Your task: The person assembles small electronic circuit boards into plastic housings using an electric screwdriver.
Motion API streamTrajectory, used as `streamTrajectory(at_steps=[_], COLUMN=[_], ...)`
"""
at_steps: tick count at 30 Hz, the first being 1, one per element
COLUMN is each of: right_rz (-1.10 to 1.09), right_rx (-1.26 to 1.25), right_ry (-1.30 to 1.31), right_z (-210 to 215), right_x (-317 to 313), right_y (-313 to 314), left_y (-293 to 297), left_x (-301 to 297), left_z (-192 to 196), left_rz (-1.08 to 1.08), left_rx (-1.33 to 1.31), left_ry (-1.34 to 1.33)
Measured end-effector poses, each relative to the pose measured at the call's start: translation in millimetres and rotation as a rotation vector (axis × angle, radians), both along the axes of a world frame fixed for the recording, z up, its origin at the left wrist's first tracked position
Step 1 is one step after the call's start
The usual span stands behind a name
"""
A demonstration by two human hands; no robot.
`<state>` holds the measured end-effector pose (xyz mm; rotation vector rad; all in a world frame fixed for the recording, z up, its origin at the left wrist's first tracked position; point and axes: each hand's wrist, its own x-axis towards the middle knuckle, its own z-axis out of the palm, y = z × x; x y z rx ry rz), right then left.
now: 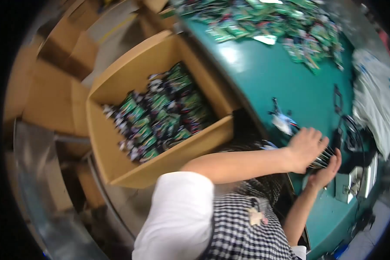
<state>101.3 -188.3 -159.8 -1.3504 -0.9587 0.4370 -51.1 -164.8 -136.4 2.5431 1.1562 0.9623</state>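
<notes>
The green worktable (pixel 247 65) has an open cardboard box (pixel 203 143) beside its left edge, a heap of green packets (pixel 247 24) at its far end and a white plastic bag (pixel 375 95) along its right side. Open surface stretches across its middle. Over its near part, the right hand (pixel 325 173) cups a cable bundle (pixel 320 162), fingers half curled; the left hand (pixel 307 147) lies across it, fingers slightly bent (whether gripping, I cannot tell). The bundle looks dark, thin-stranded and blurred.
</notes>
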Motion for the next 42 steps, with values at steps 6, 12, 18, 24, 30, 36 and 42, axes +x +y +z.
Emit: streamTrajectory(at_steps=[6, 12, 18, 24, 30, 36, 42], right_rz=[0.368, 0.413, 0.115, 0.071, 0.05, 0.005, -0.003], right_rx=[-0.026, -0.037, -0.143, -0.227, -0.231, -0.262, -0.262], right_ry=[0.313, 0.181, -0.064, -0.292, -0.356, -0.437, -0.514], right_z=[14, 4, -33, -36, -38, -33, -29], right_x=[-69, -79, -68, -67, -52, -57, -62], right_y=[-9, 22, 22, 14, 13, 15, 15], left_y=[-11, -14, -78, -86, -43, -9, -16], left_x=[-74, -334, -443, -442, -515, -532, -507], left_z=[-10, 5, -87, -170, -169, -200, -274], left_rz=[0.116, 0.388, 0.697, 0.625, 0.852, 1.131, 1.126], left_rx=[-0.141, -0.232, -0.994, -1.113, -1.026, -0.998, -0.851], left_ry=[0.033, -0.12, -0.283, -0.243, -0.276, 0.427, 0.236])
